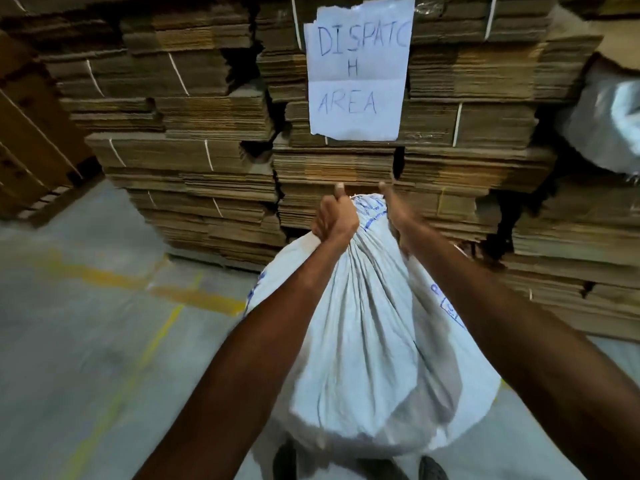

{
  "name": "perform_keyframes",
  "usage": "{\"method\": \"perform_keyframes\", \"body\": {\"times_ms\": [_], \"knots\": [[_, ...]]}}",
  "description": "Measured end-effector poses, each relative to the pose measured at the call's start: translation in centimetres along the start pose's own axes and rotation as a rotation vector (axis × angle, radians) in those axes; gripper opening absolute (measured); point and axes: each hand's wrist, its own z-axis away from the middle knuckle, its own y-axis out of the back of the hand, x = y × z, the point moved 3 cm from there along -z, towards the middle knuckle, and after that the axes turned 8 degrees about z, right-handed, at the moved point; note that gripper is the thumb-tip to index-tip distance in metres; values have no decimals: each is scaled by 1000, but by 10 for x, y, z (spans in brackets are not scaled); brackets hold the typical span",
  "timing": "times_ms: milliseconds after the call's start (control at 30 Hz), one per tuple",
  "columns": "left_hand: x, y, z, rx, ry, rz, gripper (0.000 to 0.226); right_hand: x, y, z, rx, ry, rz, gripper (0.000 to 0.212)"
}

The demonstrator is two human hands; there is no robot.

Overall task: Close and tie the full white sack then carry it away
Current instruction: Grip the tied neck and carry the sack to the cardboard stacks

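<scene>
Both hands clench the gathered neck of the full white sack [367, 341]; the left hand [334, 220] fists the bunched cloth, thumb up; the right hand [398, 216] grips its right side; the sack bulges near and centre, before stacked flattened cartons [207, 133] bearing a handwritten paper sign [356, 67]; grey floor [86, 341] lies left.

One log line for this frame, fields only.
left hand: gripping sack neck | right hand: gripping sack neck | white sack: full, gathered shut, tie unseen | ahead: cardboard stacks, paper sign
</scene>
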Motion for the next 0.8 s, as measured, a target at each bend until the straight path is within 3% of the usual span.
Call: {"method": "perform_keyframes", "body": {"times_ms": [133,400,633,800], "knots": [[-35,-2,-46,-92,4,-47,62,13,-42,-19,172,-106,31,72],[-131,-23,-101,-210,44,-203,59,86,-122,-64,200,-275,13,77],[-300,-86,-166,-204,93,-314,60,219,-215,-152,227,-316,5,67],[-446,-132,-198,-254,132,-356,57,345,-289,-213,114,-354,98,72]]}}
